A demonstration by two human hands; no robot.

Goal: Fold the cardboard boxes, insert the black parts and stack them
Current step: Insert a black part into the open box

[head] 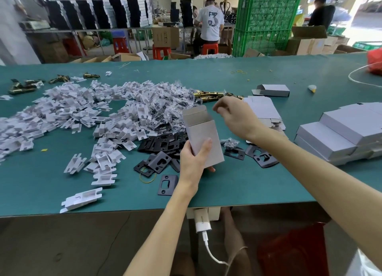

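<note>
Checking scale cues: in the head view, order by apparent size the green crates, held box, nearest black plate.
Green plastic crate stack
Grey cardboard box held upright
Black metal plate by table edge

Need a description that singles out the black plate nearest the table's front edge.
Start at the green table, then the left hand holding the upright box. Just left of that wrist lies the black plate, flat and alone, while the other black plates sit heaped farther back.
</note>
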